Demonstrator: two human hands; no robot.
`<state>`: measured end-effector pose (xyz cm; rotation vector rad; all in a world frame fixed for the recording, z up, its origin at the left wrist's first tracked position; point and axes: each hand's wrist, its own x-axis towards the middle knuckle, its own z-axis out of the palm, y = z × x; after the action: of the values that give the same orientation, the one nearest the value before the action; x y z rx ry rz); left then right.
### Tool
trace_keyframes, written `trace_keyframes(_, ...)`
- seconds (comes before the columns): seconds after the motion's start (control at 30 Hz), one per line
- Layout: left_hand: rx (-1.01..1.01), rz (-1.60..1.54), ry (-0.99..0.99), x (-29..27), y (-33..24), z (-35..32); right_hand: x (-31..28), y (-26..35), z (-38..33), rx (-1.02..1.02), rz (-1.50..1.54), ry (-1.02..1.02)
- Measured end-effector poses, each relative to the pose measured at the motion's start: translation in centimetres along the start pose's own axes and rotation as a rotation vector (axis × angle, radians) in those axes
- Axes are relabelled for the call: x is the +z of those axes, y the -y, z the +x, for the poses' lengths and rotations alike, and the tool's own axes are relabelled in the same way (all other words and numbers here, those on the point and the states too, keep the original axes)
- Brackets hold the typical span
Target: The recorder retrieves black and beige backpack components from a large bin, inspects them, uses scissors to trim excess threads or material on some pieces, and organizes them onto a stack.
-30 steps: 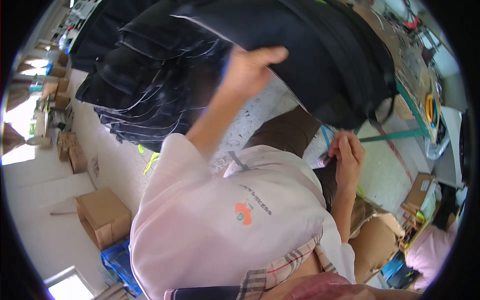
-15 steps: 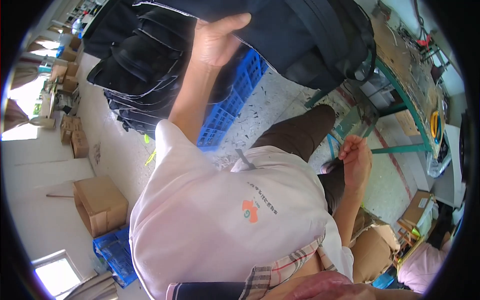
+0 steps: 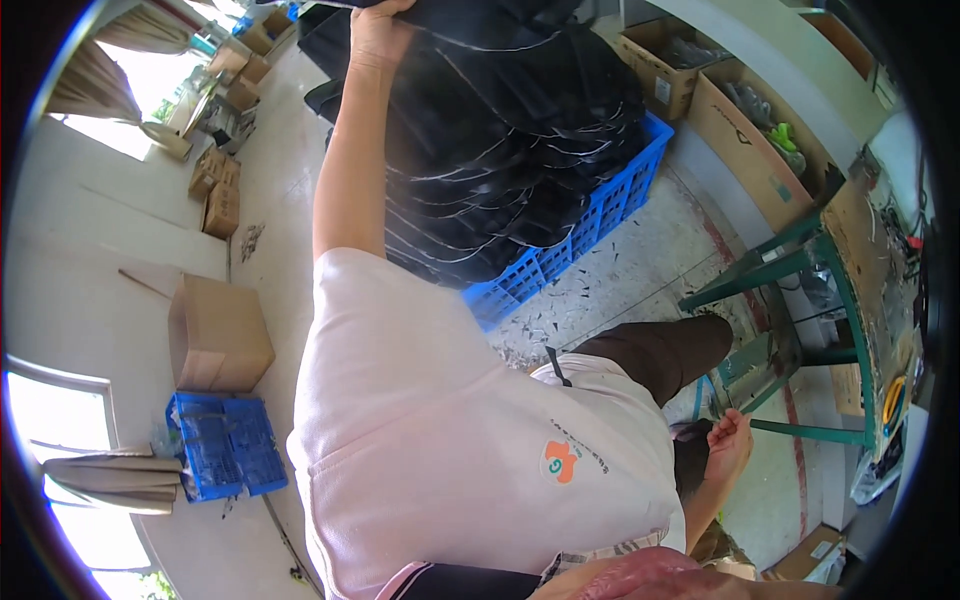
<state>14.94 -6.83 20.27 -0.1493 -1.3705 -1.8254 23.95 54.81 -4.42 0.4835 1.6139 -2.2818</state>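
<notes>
At the top edge of the view, my left hand [image 3: 380, 28] grips a black backpack panel [image 3: 490, 22], which the frame cuts off. My left arm stretches out beside a tall stack of black fabric backpack pieces [image 3: 470, 150] with pale raw edges. The stack rests in a blue plastic crate [image 3: 600, 215], and the held panel is over its upper part. Low at my right side, my right hand [image 3: 728, 442] has its fingers curled in, with nothing visible in them. The green-legged workbench [image 3: 845, 330] is nearest to it.
Open cardboard boxes [image 3: 750, 140] stand behind the crate at right. Yellow-handled scissors [image 3: 893, 400] hang at the workbench edge. Dark scraps [image 3: 535, 325] litter the floor. At left are a large carton [image 3: 220, 335] and blue crates [image 3: 225, 445] by the wall.
My body has turned left toward the stack. My left hand has carried the backpack panel from in front of the workbench to above the stack. My right hand stays low and curled.
</notes>
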Motion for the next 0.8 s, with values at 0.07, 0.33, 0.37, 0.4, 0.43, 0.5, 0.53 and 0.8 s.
trace_keyframes(0.07,-0.088,0.062,-0.128,-4.0,0.6,-0.3,-0.5,-0.5,0.1,0.034,0.021,-0.062)
trace_keyframes(0.33,-0.401,0.013,-0.662,-13.1,0.4,-6.0,-2.8,-1.9,1.1,0.127,0.065,-0.096)
trace_keyframes(0.37,-0.396,0.012,-0.672,-13.6,0.0,-6.4,-2.9,-1.8,1.2,0.127,0.059,-0.093)
trace_keyframes(0.4,-0.424,0.061,-0.619,-14.2,-0.6,-6.7,-2.7,-1.7,1.3,0.128,0.052,-0.084)
trace_keyframes(0.43,-0.451,0.111,-0.564,-14.6,-1.1,-6.9,-2.5,-1.6,1.4,0.126,0.054,-0.077)
trace_keyframes(0.5,-0.436,0.133,-0.563,-13.0,-1.8,-7.9,-2.3,-1.6,1.5,0.125,0.054,-0.072)
trace_keyframes(0.53,-0.423,0.156,-0.556,-12.5,-2.0,-8.3,-2.1,-1.7,1.5,0.121,0.057,-0.068)
trace_keyframes(0.8,-0.459,0.186,-0.426,-13.7,-3.2,-11.0,-2.2,-3.0,1.1,0.159,0.048,-0.045)
